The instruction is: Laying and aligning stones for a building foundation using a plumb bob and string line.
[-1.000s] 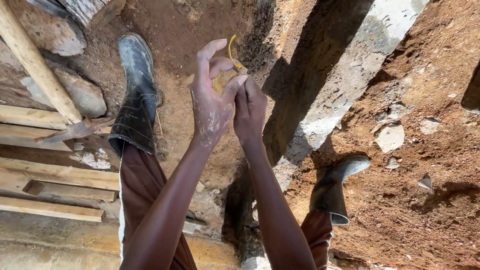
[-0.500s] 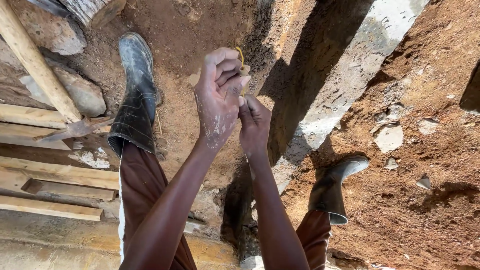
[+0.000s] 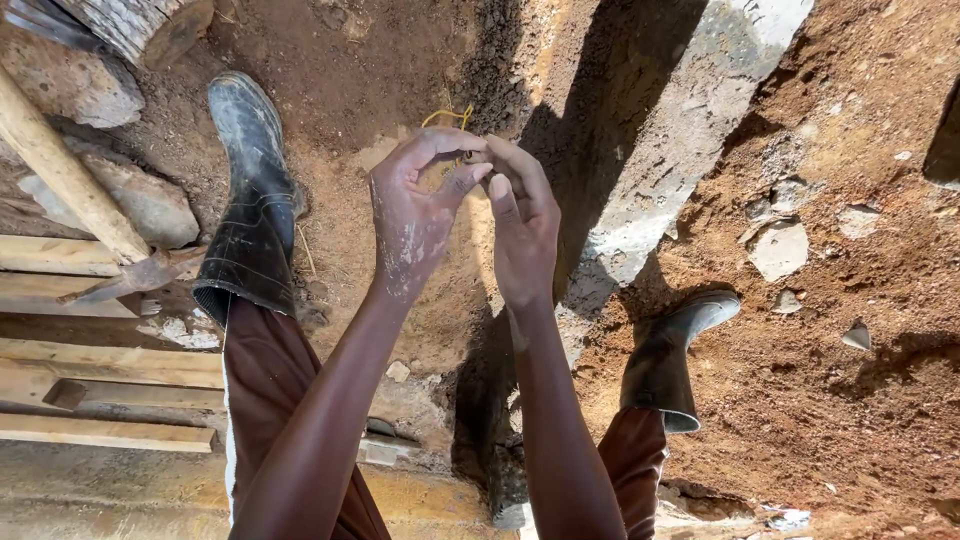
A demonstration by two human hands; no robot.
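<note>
While the person stands with one foot on each side of a narrow trench (image 3: 500, 400), both hands meet up in front of the camera. The left hand (image 3: 415, 215) curls its thumb and fingers round a thin yellow string (image 3: 450, 115). The right hand (image 3: 525, 225) pinches the same string with its fingertips, right next to the left thumb. So both hands are closed on the string, and their fingertips touch each other.

The string sits at the very top of the two hands. A small loop of it pokes out above the fingers, on the far side of the hands from the person. The bit that shows is short, and it curves up and over. Most of it is hidden inside the fingers, so which way its long part runs cannot be told. Both hands are just as near to it.

Far below the hands is brown dirt. A black boot (image 3: 250, 200) stands on the left bank, and another boot (image 3: 675, 360) stands on the right bank. A grey concrete strip (image 3: 680, 150) runs along the trench. Wood planks (image 3: 90, 360), a pole (image 3: 60, 170) and some rocks (image 3: 140, 200) lie on the left. There is nothing here like a box or a bucket.
</note>
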